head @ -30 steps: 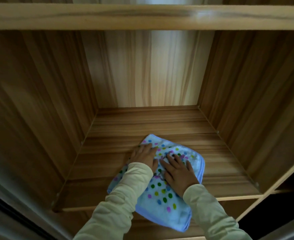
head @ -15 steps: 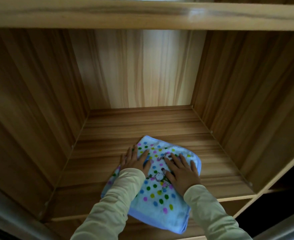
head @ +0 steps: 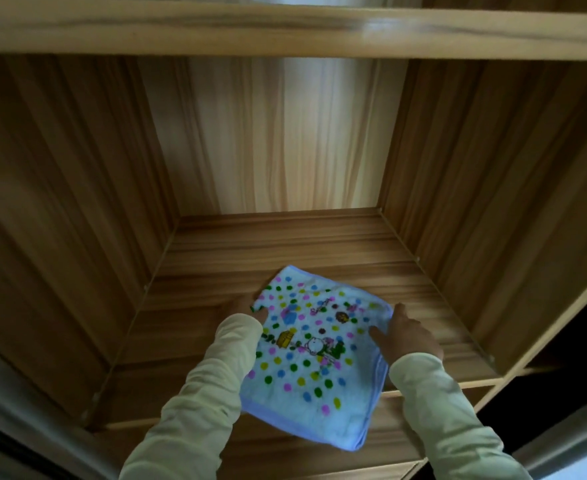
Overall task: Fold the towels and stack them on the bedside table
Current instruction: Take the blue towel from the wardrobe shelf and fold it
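A folded light-blue towel (head: 314, 362) with coloured dots and a small cartoon print lies on the wooden shelf (head: 285, 247); its near corner hangs over the shelf's front edge. My left hand (head: 245, 306) is at the towel's left edge, with fingers tucked under the cloth and mostly hidden by my sleeve. At the right edge, my right hand (head: 406, 336) has its thumb on top of the towel and its fingers beside it. Both hands hold the towel by its sides.
The shelf is a deep wooden compartment with side walls (head: 60, 220) left and right, a pale back panel (head: 278, 133) and another board (head: 285, 32) overhead. A dark gap (head: 562, 382) opens at the lower right.
Both hands slid off the top of the towel outward to its left and right edges. The towel's printed middle is now uncovered. The view moved slightly closer.
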Demonstrator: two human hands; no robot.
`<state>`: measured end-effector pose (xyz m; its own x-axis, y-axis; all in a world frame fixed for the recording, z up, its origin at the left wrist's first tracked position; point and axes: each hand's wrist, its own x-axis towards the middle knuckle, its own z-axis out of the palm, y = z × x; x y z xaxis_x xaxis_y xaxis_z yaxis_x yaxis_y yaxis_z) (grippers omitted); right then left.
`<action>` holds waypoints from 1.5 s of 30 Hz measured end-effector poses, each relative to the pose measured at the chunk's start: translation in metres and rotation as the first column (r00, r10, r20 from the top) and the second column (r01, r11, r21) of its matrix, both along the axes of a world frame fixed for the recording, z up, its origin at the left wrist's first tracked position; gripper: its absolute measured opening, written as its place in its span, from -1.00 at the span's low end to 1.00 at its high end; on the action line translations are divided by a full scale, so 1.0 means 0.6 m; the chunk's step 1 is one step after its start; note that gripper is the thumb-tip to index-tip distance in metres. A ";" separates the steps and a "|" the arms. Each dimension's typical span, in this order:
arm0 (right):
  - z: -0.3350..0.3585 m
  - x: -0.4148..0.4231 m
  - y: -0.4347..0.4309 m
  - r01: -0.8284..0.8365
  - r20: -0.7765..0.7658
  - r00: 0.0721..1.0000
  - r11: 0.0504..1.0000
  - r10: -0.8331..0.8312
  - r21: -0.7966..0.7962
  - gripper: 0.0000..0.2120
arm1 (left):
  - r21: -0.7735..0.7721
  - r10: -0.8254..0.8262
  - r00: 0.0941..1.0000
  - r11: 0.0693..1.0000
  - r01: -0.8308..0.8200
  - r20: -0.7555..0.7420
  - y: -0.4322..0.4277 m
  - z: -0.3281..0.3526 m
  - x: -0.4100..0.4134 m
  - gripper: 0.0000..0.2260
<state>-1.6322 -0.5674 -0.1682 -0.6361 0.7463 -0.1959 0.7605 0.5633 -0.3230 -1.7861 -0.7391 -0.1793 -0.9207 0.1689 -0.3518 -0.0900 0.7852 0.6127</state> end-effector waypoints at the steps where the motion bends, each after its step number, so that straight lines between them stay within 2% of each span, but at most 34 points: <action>1: 0.002 0.004 -0.003 -0.003 0.019 1.000 1.000 0.003 -0.005 -0.41 | 0.061 0.028 1.000 0.998 -0.029 0.009 0.000 0.003 0.001 -0.59; 4: 0.004 0.010 -0.010 -0.012 0.004 1.000 0.998 0.012 -0.060 -0.41 | 0.217 0.063 0.998 0.974 -0.065 0.018 -0.004 0.019 0.014 -0.67; 6: 0.007 0.013 -0.014 -0.012 -0.041 0.999 0.994 0.008 -0.107 -0.43 | 0.367 0.062 0.998 0.928 -0.061 0.007 -0.007 0.034 0.025 -0.82; 7: 0.009 0.015 -0.016 -0.017 -0.068 0.998 0.992 0.009 -0.127 -0.44 | 0.442 0.062 0.998 0.895 -0.058 0.007 -0.008 0.044 0.031 -0.92; 10: 0.013 0.018 -0.022 -0.049 -0.143 0.989 0.985 0.025 -0.165 -0.44 | 0.616 0.048 0.999 0.787 -0.030 -0.012 -0.012 0.079 0.053 -0.94; 13: 0.010 0.019 -0.031 -0.109 -0.230 0.971 0.977 0.065 -0.181 -0.45 | 0.770 0.056 0.997 0.633 -0.077 0.054 -0.012 0.111 0.074 -0.90; 15: 0.006 0.018 -0.039 -0.145 -0.287 0.955 0.964 0.076 -0.225 -0.46 | 0.835 0.044 0.994 0.539 -0.112 0.104 -0.009 0.129 0.079 -0.92; 18: 0.008 0.016 -0.047 -0.162 -0.355 0.934 0.940 0.048 -0.299 -0.50 | 0.877 0.043 0.989 0.458 -0.146 0.142 0.000 0.146 0.073 -0.92; 22: 0.014 0.011 -0.054 -0.187 -0.451 0.892 0.886 -0.027 -0.424 -0.59 | 0.919 0.059 0.982 0.348 -0.188 0.179 0.007 0.162 0.063 -0.83; 26: 0.012 0.002 -0.049 -0.193 -0.538 0.824 0.807 -0.175 -0.558 -0.64 | 0.933 0.076 0.994 0.346 -0.101 0.080 -0.005 0.166 0.067 -0.82; 29: 0.012 0.005 -0.036 -0.179 -0.632 0.684 0.756 -0.364 -0.629 -0.63 | 0.922 0.080 0.997 0.385 -0.043 0.013 -0.019 0.158 0.066 -0.85; 31: 0.019 0.010 -0.027 -0.221 -0.697 0.589 0.748 -0.410 -0.626 -0.66 | 0.907 0.091 0.996 0.419 -0.029 -0.010 -0.029 0.155 0.063 -0.84; 35: 0.028 0.013 -0.009 -0.205 -0.801 0.441 0.824 -0.405 -0.529 -0.67 | 0.851 0.066 0.994 0.524 0.037 -0.084 -0.042 0.148 0.056 -0.85; 40: 0.034 0.016 -0.015 -0.212 -0.850 0.406 0.871 -0.334 -0.444 -0.74 | 0.833 0.057 0.995 0.553 0.033 -0.077 -0.047 0.132 0.055 -0.62; 43: 0.041 0.023 -0.017 -0.200 -0.876 0.368 0.894 -0.311 -0.402 -0.71 | 0.804 0.111 0.992 0.594 -0.017 -0.061 -0.049 0.128 0.056 -0.62; 45: 0.046 0.029 -0.020 -0.216 -0.893 0.366 0.909 -0.263 -0.356 -0.61 | 0.766 0.173 0.980 0.642 -0.038 -0.096 -0.048 0.126 0.056 -0.66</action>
<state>-1.6150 -0.5795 -0.1403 -0.5714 0.7823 0.2481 -0.1361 0.2078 -0.9687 -1.7523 -0.7680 -0.1035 -0.9774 0.2115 -0.0057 0.0007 0.0304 0.9995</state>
